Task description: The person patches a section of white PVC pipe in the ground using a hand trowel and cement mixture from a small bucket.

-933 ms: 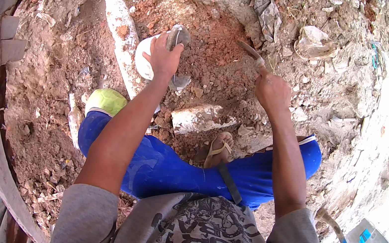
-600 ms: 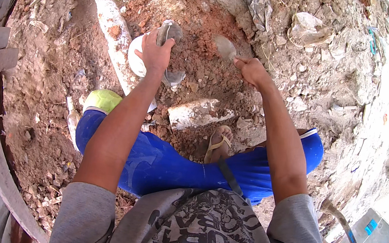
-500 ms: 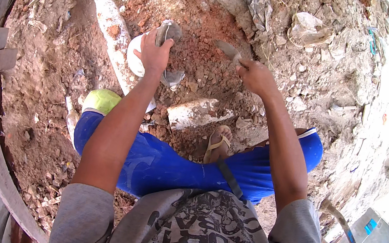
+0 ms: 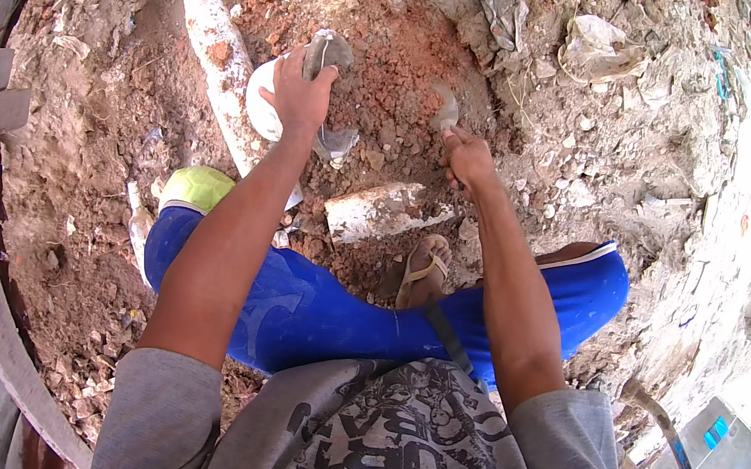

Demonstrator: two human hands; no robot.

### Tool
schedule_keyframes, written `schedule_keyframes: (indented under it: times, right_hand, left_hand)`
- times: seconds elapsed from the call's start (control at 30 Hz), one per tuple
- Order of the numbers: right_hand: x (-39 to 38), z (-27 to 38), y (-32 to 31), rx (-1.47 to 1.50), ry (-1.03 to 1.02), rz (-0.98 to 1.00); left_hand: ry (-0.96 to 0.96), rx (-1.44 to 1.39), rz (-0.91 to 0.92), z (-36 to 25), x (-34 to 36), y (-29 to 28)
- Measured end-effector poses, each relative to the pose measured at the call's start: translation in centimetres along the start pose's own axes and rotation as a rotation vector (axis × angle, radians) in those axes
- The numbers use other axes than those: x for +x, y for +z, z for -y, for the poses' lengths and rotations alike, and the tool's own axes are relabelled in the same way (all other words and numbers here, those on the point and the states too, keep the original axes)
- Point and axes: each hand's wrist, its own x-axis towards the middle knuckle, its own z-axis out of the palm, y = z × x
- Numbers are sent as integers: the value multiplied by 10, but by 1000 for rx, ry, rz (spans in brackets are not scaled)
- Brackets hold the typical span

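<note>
Nearest you, on your side of the white container (image 4: 261,106), your grey shirt (image 4: 404,433) bears dark printed lettering; no other writing can be made out. Right of the container, your right hand (image 4: 470,163) wraps a trowel (image 4: 447,109), blade beside reddish soil (image 4: 417,56); your left hand (image 4: 302,99) clutches the container's rim. Shallow strokes, container steadied, should work cleanest.

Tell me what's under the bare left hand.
A smooth white rounded object and a grey curved piece show beside the left hand; what its palm covers cannot be seen.
</note>
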Motion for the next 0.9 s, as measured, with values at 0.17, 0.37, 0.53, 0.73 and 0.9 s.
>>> schedule_keyframes:
  times: [0.17, 0.37, 0.53, 0.73, 0.9]
  right_hand:
    - [-47, 24, -21, -656, -426, 27]
    - [28, -51, 0, -797, -389, -223]
    - [19, -41, 30, 105, 54, 45]
    - [-11, -11, 26, -429, -394, -72]
    - [12, 22, 13, -631, -423, -239]
  left_hand:
    - [-2, -4, 23, 4, -6, -7]
    - [-1, -32, 35, -15, -13, 8]
    - [13, 6, -26, 8, -2, -4]
    - [70, -62, -25, -3, 1, 10]
    - [154, -275, -29, 12, 13, 11]
